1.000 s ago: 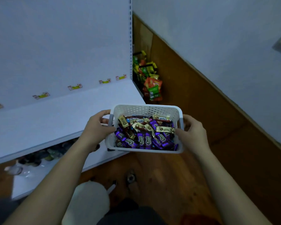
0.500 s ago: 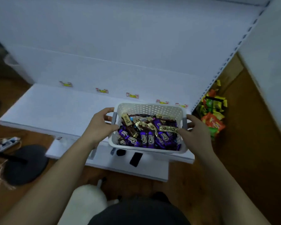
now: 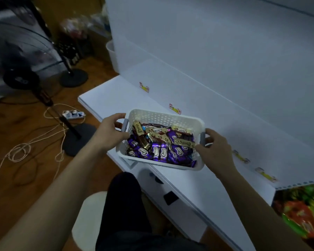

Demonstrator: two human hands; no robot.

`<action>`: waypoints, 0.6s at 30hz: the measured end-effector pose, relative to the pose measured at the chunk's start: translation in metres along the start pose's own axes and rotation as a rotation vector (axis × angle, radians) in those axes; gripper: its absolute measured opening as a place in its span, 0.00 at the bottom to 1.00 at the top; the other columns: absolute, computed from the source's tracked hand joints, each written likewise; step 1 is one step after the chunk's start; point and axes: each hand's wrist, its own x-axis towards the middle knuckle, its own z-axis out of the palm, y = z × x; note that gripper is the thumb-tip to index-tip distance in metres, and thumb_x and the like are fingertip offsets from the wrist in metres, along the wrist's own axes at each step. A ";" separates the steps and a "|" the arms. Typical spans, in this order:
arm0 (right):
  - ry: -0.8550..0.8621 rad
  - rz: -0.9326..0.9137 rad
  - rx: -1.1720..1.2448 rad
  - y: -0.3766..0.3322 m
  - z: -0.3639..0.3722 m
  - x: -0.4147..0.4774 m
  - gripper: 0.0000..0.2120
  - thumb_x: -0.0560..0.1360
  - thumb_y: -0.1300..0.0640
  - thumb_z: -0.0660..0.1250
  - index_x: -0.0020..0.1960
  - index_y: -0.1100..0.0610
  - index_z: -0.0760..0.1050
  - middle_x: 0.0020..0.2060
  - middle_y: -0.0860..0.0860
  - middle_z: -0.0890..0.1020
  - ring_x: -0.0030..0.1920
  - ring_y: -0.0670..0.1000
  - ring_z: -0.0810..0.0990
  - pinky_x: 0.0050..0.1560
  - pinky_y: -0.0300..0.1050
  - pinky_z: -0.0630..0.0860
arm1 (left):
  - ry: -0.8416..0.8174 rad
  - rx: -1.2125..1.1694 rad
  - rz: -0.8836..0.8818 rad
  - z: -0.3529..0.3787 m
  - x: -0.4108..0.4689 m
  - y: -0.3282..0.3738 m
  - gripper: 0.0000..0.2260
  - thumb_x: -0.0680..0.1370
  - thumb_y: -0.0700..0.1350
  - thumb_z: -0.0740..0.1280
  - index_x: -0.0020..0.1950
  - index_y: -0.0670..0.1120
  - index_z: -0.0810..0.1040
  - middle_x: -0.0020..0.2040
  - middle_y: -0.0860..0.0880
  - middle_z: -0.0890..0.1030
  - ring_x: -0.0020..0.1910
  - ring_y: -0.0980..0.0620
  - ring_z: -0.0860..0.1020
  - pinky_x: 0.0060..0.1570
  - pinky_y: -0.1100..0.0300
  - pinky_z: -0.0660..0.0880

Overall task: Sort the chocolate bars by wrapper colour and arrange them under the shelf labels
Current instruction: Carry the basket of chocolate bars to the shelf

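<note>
White shelf bare under its labels, white basket held over its front edge, left hand and right hand each clenched on a grey handle. Inside, purple and gold chocolate bars, unsorted. Carrying step; next, set down and pick by colour. Since half a second ago, view swung left, basket tilted

A fan stood far left of the fingers, a power strip and loose cord lay nearer left, and snack packets sat lower right.
</note>
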 end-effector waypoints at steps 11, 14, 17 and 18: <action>0.005 0.045 -0.015 -0.014 0.073 0.070 0.20 0.73 0.60 0.73 0.64 0.54 0.77 0.42 0.43 0.78 0.42 0.44 0.79 0.41 0.43 0.75 | -0.067 -0.026 -0.016 -0.031 0.100 -0.028 0.25 0.74 0.31 0.71 0.63 0.55 0.75 0.51 0.45 0.80 0.46 0.46 0.82 0.39 0.54 0.80; 0.062 0.110 0.013 -0.010 0.109 0.091 0.18 0.73 0.58 0.73 0.62 0.52 0.78 0.42 0.40 0.78 0.43 0.40 0.78 0.37 0.37 0.73 | -0.147 0.006 0.008 -0.032 0.152 -0.046 0.25 0.74 0.32 0.72 0.64 0.55 0.74 0.51 0.45 0.80 0.44 0.47 0.81 0.35 0.56 0.78; 0.165 0.193 0.043 -0.001 0.150 0.110 0.17 0.72 0.58 0.74 0.60 0.50 0.79 0.41 0.40 0.79 0.41 0.37 0.77 0.32 0.28 0.68 | -0.262 0.064 0.054 -0.030 0.215 -0.062 0.25 0.73 0.33 0.72 0.63 0.56 0.75 0.53 0.42 0.80 0.47 0.41 0.82 0.40 0.46 0.81; 0.198 0.227 0.046 0.003 0.163 0.115 0.17 0.72 0.58 0.74 0.60 0.50 0.79 0.41 0.41 0.79 0.40 0.38 0.76 0.32 0.28 0.67 | -0.305 0.094 0.068 -0.028 0.235 -0.067 0.25 0.73 0.33 0.73 0.62 0.57 0.75 0.52 0.43 0.80 0.48 0.40 0.82 0.44 0.41 0.81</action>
